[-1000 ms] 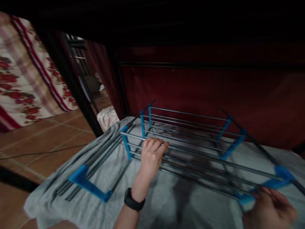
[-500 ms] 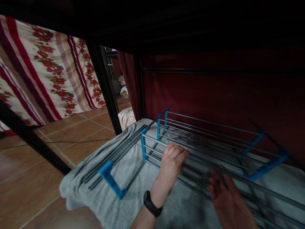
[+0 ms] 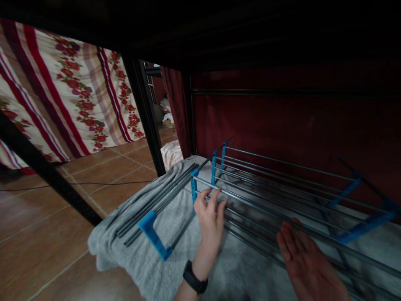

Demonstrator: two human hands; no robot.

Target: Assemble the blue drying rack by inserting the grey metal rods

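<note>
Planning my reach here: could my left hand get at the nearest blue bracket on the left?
Probably yes. Your left hand is near the blue bracket, with only a grey bar and some blanket between; neither seems to block it.

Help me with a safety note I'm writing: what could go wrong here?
The rack might rock or shift if pressed, since it rests on a soft, rumpled blanket. The gray rods near the blanket's edge, if loose, could slip to the tiled floor. The left hand, close to the rack, could get pinched if that moves.
</note>
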